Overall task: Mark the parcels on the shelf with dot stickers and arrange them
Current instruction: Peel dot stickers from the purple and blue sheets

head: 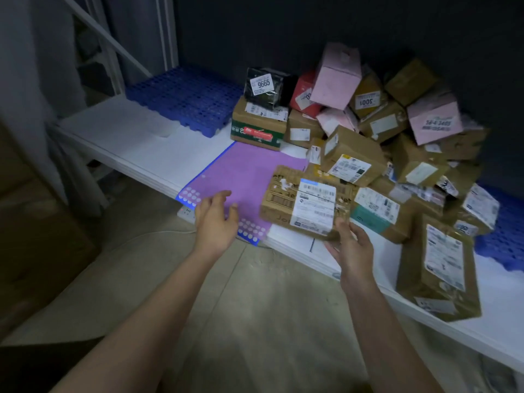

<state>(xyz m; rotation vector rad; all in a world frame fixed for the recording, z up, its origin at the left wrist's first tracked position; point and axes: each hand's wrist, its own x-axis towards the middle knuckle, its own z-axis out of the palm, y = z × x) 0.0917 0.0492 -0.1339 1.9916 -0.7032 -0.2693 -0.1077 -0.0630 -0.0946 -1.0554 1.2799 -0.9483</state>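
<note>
A flat brown parcel (pixel 306 198) with a white shipping label is held tilted just above the shelf's front edge. My right hand (pixel 350 243) grips its near right corner from below. A purple sheet of dot stickers (pixel 243 177) lies flat on the white shelf (pixel 141 148), with white dots showing along its near edge. My left hand (pixel 217 215) hovers over the sheet's near edge, fingers loosely spread and holding nothing. A heap of brown, pink, red and black parcels (pixel 368 123) fills the shelf behind and to the right.
A blue plastic grid pallet (pixel 184 97) lies at the back left of the shelf. A tall brown parcel (pixel 436 268) stands at the shelf's front right. A white power strip (pixel 187 212) with a cable lies on the floor below the shelf edge.
</note>
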